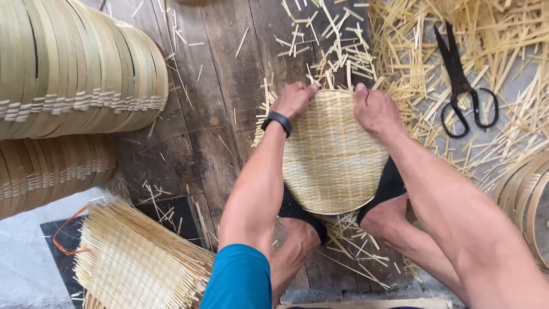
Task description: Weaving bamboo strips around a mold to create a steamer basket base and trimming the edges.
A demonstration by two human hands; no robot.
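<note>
The round woven bamboo mat lies on the dark plank floor, its near edge pinned under two black-slippered feet. The left hand and right hand press curled fingers onto its far rim. Bamboo offcuts litter the floor's far right corner around black scissors; stacked bamboo hoops line the left edge.

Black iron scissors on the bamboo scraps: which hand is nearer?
Right. The right hand grips the round woven bamboo mat's far rim, beside the black iron scissors; the left hand holds that rim farther away.
</note>
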